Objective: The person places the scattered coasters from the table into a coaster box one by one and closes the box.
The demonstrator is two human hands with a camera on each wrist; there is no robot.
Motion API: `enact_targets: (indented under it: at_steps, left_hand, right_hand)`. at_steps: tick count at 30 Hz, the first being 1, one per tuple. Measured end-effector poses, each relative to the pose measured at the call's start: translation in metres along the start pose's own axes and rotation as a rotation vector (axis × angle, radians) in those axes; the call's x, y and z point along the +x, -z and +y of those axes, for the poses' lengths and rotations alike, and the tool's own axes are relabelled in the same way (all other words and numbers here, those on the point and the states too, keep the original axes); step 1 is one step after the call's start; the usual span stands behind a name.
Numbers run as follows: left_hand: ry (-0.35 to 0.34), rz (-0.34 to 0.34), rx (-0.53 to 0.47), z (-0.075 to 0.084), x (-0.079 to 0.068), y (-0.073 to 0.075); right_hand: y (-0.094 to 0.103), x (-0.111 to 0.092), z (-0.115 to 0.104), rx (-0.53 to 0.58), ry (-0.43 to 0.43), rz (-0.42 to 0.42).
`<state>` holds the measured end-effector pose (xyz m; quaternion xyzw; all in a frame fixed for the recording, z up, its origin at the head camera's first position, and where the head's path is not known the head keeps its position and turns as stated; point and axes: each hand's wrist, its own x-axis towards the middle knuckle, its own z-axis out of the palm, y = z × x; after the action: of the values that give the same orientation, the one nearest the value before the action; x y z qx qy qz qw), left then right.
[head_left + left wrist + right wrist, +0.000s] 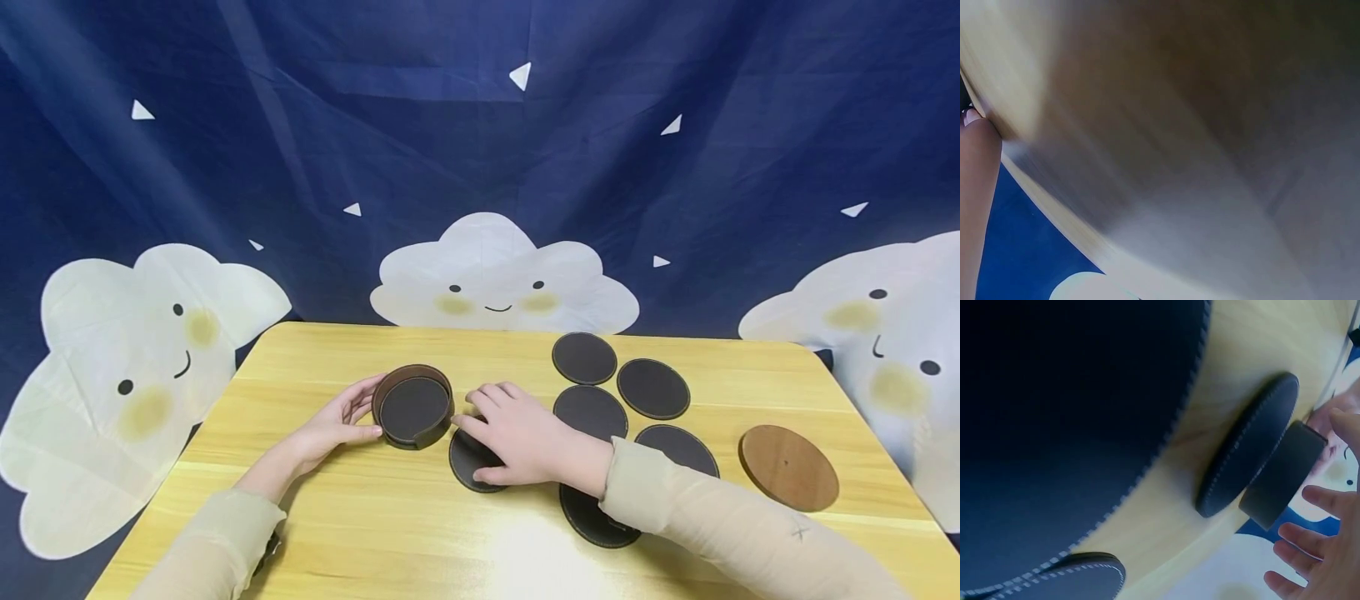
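Observation:
A round brown coaster holder (437,432) stands left of the table's middle, its notch facing me, with a black coaster (414,408) inside. My left hand (333,425) grips its left side, thumb at the front and fingers farther back. My right hand (525,437) is over another black stitched coaster (467,460) just right of the holder and partly covers it. In the right wrist view its fingers (1310,540) are spread, with nothing between them, beside the holder (1285,475) and that coaster (1250,444). The left wrist view shows mostly blurred tabletop.
Several black coasters (654,388) lie to the right, some partly under the right forearm. Farther right is a round brown wooden disc (789,468). The wooden table (360,517) ends at a blue cloth (480,150) with white clouds.

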<state>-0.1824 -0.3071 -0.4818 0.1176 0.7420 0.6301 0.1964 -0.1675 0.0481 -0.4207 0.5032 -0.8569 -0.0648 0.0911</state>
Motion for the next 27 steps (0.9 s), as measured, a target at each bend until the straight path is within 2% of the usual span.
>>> enact_targets:
  at_steps: [11,15,27]
  left_hand:
    - [-0.022,0.0,0.006,0.001,-0.002,-0.001]
    - [-0.018,0.002,0.003,0.002,-0.003,-0.001]
    - [-0.02,-0.002,-0.004,0.002,-0.002,-0.001]
  right_hand:
    - [-0.015,-0.01,-0.006,0.028,-0.01,-0.064]
    - [-0.019,-0.009,-0.007,0.036,-0.009,-0.067]
    - [-0.027,-0.005,-0.01,0.128,-0.042,-0.146]
